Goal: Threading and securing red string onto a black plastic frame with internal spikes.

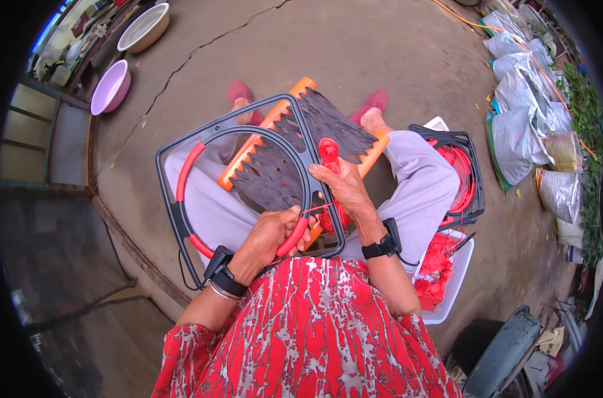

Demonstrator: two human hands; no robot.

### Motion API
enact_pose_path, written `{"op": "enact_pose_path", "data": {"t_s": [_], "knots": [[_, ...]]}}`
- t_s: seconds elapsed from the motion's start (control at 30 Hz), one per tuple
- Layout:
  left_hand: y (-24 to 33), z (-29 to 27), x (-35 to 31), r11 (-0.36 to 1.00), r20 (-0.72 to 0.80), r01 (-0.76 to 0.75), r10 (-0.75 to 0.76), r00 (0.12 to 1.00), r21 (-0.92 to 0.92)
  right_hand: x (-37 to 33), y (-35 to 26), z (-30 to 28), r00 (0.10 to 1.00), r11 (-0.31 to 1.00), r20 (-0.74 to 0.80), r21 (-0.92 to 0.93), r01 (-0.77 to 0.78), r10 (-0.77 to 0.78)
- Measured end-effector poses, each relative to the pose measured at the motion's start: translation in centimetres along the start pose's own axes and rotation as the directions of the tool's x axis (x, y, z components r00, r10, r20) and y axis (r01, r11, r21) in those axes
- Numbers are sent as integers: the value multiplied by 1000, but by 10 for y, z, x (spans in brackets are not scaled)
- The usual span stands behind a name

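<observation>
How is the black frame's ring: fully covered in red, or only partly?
Only partly: the ring shows red sections left, lower left and lower right, but is black across its top.

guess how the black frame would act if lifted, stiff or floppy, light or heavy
The black frame is probably stiff, its bars holding a clean outline. It looks light for its size, being mostly open. Its left side may dip, since the left hand and right hand are both toward its right.

Two hands (346,188), two shoes (376,101)
</observation>
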State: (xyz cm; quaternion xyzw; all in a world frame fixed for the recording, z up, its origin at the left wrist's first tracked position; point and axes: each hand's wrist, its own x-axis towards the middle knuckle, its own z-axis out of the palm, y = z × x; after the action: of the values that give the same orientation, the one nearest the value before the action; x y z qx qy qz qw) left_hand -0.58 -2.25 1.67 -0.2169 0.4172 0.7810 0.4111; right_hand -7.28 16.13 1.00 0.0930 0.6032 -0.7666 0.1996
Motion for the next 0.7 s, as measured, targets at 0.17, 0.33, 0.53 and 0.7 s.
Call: {"op": "enact_pose_path", "data": {"t_s": [0.17, 0.33, 0.53, 0.7], "knots": [[-3, 4, 3, 998, -32, -38, 40, 999, 48, 5, 12, -12, 999, 980, -28, -193, 36, -43], [-7, 6, 8, 993, -72, -77, 83, 994, 90, -10, 5, -23, 931, 988, -329, -28, 155, -156], [-12, 7, 9, 975, -176, -78, 115, 978, 208, -50, -25, -44, 933, 965, -248, -91, 246, -261], [-17, 5, 14, 968, -200, -94, 143, 969, 233, -86, -28, -58, 970, 726, -141, -686, 48, -198]]}}
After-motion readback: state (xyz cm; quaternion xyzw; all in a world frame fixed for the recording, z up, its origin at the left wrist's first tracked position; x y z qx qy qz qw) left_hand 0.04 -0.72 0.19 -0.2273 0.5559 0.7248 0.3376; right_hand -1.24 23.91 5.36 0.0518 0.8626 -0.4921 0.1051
